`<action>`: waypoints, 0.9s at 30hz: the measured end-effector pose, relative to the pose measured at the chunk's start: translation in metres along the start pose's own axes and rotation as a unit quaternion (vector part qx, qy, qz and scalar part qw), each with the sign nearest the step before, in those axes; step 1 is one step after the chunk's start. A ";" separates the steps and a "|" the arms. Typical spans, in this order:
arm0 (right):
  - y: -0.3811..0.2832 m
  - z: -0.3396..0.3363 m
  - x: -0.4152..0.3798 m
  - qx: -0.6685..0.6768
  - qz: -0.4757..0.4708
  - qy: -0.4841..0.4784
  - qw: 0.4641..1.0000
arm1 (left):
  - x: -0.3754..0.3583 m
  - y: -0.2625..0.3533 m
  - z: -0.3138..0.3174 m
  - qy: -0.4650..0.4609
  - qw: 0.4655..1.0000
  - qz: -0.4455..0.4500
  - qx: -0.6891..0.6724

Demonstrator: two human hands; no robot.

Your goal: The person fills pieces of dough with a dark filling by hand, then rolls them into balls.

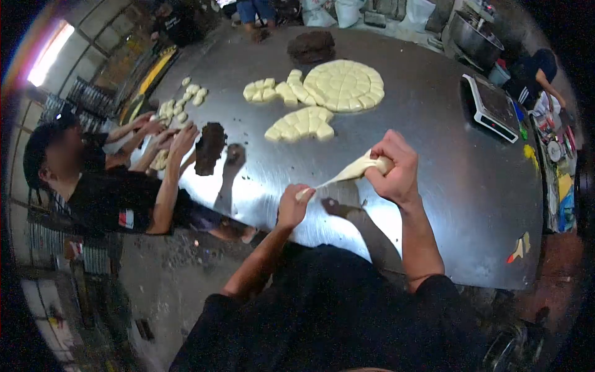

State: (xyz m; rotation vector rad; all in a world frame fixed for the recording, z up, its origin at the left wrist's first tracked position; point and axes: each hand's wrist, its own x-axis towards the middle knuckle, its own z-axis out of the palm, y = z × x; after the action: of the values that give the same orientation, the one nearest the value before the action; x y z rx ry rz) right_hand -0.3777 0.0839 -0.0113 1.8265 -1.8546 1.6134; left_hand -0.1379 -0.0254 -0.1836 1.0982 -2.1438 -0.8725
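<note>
A pale piece of dough point(354, 170) is stretched between my two hands above the metal table. My right hand point(396, 166) is closed in a fist around its thick end, and some dough bulges out from the fingers. Lower and to the left, my left hand point(292, 204) pinches the thin, drawn-out end, where a small bit of dough shows at the fingertips. Just beyond my hands lies a slab of cut dough point(300, 126). Behind it is a large round of dough point(344, 85) scored into many portions, with loose cut pieces point(260, 90) beside it.
The metal table point(434, 124) has dark brown masses point(211, 149) point(311, 47) on it. People work at the left edge near small dough balls point(180, 110). A scale point(491, 106) stands at the right, with a scraper point(519, 248) near the corner. A mixer bowl point(476, 38) stands behind.
</note>
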 end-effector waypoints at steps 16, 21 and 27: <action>-0.011 0.107 -0.029 0.148 0.174 -0.036 0.973 | -0.004 0.060 -0.045 0.025 0.960 -0.151 -0.233; -0.039 0.100 0.017 0.251 0.045 0.176 0.951 | 0.020 0.158 -0.070 0.019 0.859 -0.047 -0.509; -0.087 0.133 0.021 -0.070 -0.192 0.159 0.966 | 0.059 0.160 -0.121 0.148 0.824 -0.098 -0.538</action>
State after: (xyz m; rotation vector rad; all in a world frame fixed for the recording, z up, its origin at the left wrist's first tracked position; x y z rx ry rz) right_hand -0.2406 0.0020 -0.0049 1.6255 -1.3439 1.4859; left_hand -0.1552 -0.0384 0.0247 0.7391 -0.9548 -1.5845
